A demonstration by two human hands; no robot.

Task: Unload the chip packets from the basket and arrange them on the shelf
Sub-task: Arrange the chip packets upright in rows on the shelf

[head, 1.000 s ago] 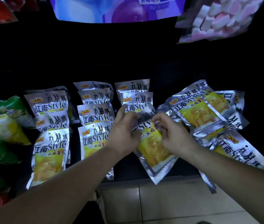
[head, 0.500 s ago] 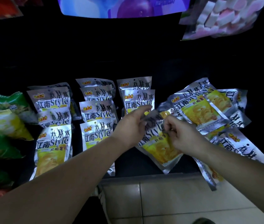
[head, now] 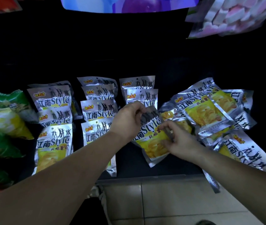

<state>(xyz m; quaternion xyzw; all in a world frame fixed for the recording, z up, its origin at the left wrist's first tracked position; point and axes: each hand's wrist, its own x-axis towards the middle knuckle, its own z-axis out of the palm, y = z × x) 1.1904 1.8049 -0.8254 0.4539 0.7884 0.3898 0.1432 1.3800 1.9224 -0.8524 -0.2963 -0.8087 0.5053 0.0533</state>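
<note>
Both hands hold one chip packet (head: 151,135) low over the near part of the dark shelf (head: 129,166), just in front of the short third row (head: 139,90) of matching silver-and-yellow packets. The left hand (head: 126,121) pinches the packet's top edge with curled fingers, and the right hand (head: 180,144) pinches its right side lower down. This two-point hold probably keeps the slick foil flat and lets the packet be squared up, since it sits askew while the rows face straight forward. The left row (head: 54,140) and middle row (head: 99,113) overlap like tiles, each nearer packet covering the lower part of the one behind so that every label's top stays readable. The third row shows only two packets at its far end, so the held one looks meant as its next tile. To the right lies a loose heap (head: 208,111) of the same packets, skewed and piled on each other, apparently set down to be sorted from there. Green bags (head: 4,117) fill the far left. The basket is not in view.
</note>
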